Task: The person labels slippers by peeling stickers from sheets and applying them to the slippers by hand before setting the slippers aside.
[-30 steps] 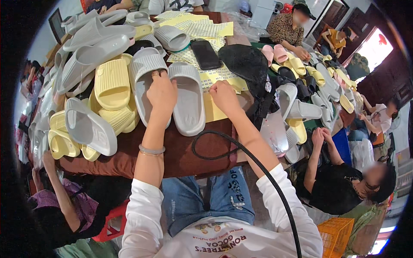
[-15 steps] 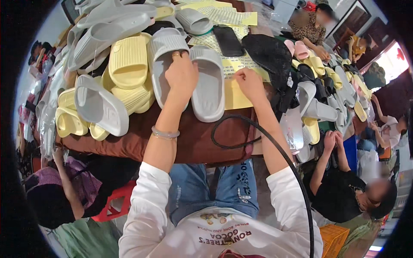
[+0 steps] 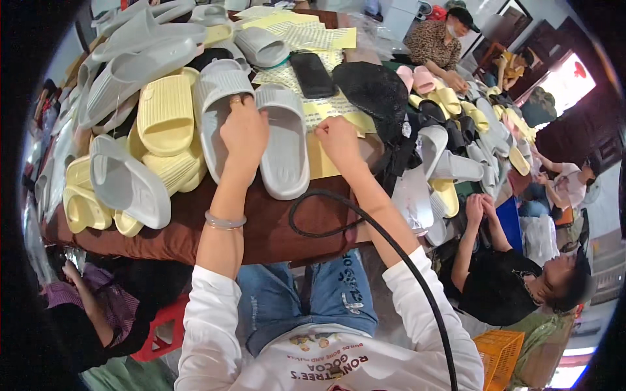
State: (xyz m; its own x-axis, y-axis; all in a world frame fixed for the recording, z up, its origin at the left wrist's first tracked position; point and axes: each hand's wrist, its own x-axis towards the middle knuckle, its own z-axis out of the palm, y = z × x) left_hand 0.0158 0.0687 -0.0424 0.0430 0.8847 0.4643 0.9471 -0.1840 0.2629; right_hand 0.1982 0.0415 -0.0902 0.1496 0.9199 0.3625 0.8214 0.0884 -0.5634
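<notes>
Two grey slippers lie side by side in front of me with their straps at the far end. My left hand is over the left grey slipper, its curled fingers at the strap's edge in the foot opening; the fingertips are partly hidden. Beside it, the right grey slipper is not held. My right hand is closed in a pinch just right of that slipper, over yellow label sheets. Whatever lies between its fingers, if anything, is too small to make out.
Yellow slippers and more grey slippers pile up at left. Behind the sheets lie a black phone and a black cap. A black cable loops past my right forearm. People sit around, with more slippers at right.
The whole view has swung, so the table and hands appear further left and slightly lower. My right hand is a little closer to the right slipper; my left hand stays at the left slipper.
</notes>
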